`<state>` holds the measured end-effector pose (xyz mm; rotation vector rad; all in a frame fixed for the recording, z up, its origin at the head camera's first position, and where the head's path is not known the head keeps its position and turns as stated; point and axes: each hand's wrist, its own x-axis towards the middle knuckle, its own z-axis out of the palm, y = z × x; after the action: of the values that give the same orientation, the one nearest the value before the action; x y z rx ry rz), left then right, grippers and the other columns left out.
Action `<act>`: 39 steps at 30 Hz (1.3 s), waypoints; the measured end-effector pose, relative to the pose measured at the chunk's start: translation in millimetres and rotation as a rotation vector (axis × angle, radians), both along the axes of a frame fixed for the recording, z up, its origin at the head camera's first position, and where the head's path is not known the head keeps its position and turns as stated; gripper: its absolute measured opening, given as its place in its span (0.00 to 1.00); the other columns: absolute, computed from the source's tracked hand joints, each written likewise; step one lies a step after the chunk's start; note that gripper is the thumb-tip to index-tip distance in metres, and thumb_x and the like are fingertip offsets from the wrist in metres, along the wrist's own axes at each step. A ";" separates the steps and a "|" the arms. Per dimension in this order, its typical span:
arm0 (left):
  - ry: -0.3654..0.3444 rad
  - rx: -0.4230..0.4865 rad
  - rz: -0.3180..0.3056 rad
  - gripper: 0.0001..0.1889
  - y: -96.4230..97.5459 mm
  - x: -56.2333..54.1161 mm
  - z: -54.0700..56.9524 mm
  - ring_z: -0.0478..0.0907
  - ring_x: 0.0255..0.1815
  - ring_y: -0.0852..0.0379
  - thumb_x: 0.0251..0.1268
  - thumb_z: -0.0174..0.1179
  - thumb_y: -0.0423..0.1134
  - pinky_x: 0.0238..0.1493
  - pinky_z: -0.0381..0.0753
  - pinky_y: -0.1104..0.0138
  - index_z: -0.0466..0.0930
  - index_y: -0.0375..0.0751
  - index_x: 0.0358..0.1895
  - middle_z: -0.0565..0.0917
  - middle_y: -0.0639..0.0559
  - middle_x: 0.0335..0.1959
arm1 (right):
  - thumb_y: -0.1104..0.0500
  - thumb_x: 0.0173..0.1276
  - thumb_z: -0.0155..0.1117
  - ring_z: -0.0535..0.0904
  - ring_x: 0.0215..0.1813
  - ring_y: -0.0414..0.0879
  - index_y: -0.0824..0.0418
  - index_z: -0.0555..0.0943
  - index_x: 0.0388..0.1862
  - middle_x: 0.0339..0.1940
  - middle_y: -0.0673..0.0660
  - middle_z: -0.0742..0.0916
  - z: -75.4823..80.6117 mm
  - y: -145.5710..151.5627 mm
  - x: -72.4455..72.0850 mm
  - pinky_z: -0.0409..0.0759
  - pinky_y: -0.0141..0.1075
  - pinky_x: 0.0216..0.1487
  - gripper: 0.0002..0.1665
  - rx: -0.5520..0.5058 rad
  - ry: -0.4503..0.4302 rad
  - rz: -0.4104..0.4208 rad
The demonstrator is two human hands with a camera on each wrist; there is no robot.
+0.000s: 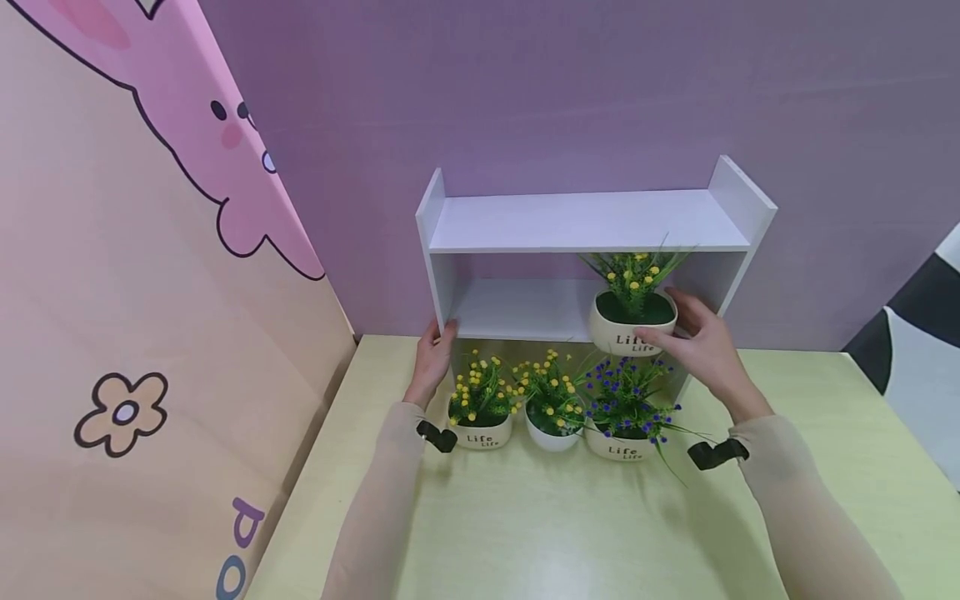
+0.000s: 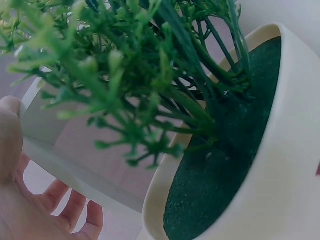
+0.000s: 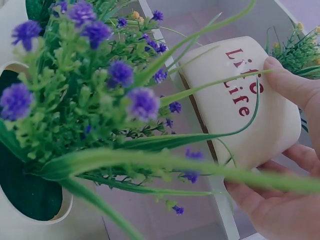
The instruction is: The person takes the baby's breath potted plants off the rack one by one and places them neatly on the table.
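My right hand [image 1: 701, 346] grips a cream oval flowerpot [image 1: 618, 333] marked "Life", planted with yellow flowers. The pot stands at the right end of the white shelf unit's [image 1: 577, 221] lower board, its front reaching past the board's edge. In the right wrist view, the thumb presses the lettered side of the pot [image 3: 215, 100] and the fingers curl under its far end. My left hand [image 1: 431, 362] holds the unit's left side panel near the lower board. In the left wrist view, fingers [image 2: 72, 205] curl round the panel's edge, beside a potted plant [image 2: 220, 175].
Below the lower board stand three potted plants: a yellow-flowered one [image 1: 483, 435] at left, another in a round white pot [image 1: 553, 439], and a purple-flowered one [image 1: 621, 447] at right. They stand on the pale table [image 1: 525, 533]. A purple wall [image 1: 562, 92] is behind the unit.
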<state>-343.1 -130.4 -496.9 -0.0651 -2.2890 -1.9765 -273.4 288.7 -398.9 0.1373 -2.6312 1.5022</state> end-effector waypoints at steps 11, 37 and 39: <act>0.002 -0.007 0.001 0.32 0.4 0.4 -0.3 0.74 0.74 0.36 0.85 0.52 0.57 0.72 0.74 0.37 0.63 0.54 0.85 0.75 0.37 0.74 | 0.43 0.72 0.75 0.65 0.84 0.64 0.53 0.52 0.90 0.87 0.63 0.66 -0.1 2.6 10.0 0.76 0.29 0.73 0.58 0.005 -0.008 -0.004; 0.009 -0.018 0.008 0.31 -0.4 -3.0 -5.2 0.76 0.72 0.36 0.85 0.52 0.57 0.71 0.75 0.39 0.65 0.52 0.84 0.78 0.36 0.71 | 0.42 0.75 0.72 0.62 0.84 0.68 0.43 0.49 0.91 0.88 0.63 0.62 -6.9 17.7 31.0 0.69 0.65 0.76 0.57 0.018 -0.031 -0.039; 0.008 -0.019 0.005 0.31 -0.3 -2.8 -4.8 0.76 0.72 0.36 0.85 0.51 0.57 0.71 0.75 0.39 0.64 0.53 0.84 0.77 0.36 0.71 | 0.41 0.75 0.72 0.62 0.84 0.68 0.42 0.49 0.91 0.89 0.62 0.61 -7.6 19.1 32.0 0.68 0.66 0.75 0.56 0.018 -0.041 -0.043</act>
<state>-345.9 -130.6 -501.7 -0.0693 -2.3012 -1.9487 -241.3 307.8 -406.5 0.0509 -2.6623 1.4833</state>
